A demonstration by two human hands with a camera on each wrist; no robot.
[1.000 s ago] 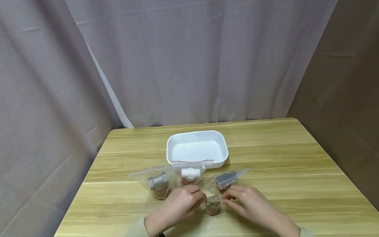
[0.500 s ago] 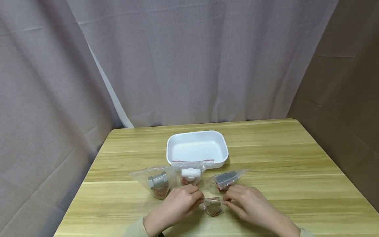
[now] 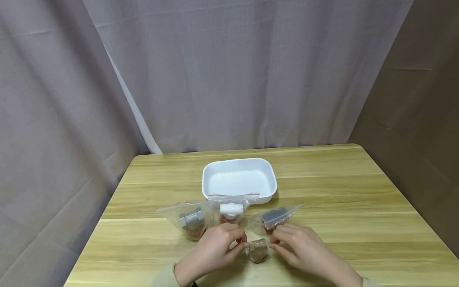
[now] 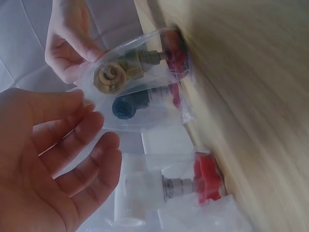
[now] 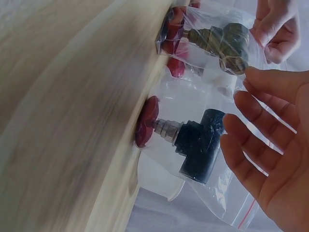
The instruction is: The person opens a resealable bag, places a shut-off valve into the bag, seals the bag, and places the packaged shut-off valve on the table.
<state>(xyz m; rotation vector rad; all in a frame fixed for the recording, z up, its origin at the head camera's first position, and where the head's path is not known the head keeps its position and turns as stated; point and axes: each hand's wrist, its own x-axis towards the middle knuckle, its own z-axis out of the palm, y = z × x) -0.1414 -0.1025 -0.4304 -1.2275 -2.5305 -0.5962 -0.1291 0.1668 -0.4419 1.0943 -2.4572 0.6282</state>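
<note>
A brass valve (image 5: 208, 40) with a red handwheel (image 4: 175, 50) stands, wheel down, inside a small clear zip bag (image 3: 257, 253) near the table's front. My left hand (image 3: 219, 244) pinches the left end of the bag's top edge between thumb and index finger. At the opposite end, my right hand (image 3: 300, 244) pinches that edge the same way. The other fingers of both hands curve loosely. Behind the right hand is a bagged dark grey valve (image 5: 197, 147). A bagged white valve (image 4: 145, 193) and a bagged grey valve (image 3: 192, 219) stand beyond the left hand.
A white rectangular tray (image 3: 266, 175) sits behind the bags, with nothing in it. The white valve's bag overlaps its front rim in the head view. The wooden table (image 3: 344, 191) is bordered by grey curtains (image 3: 229, 79) at the back and sides.
The brass valve's bag opening has been drawn flatter and straighter between the hands. My left fingers have shifted slightly, with a gap now showing above the thumb. The other bags stay in place.
</note>
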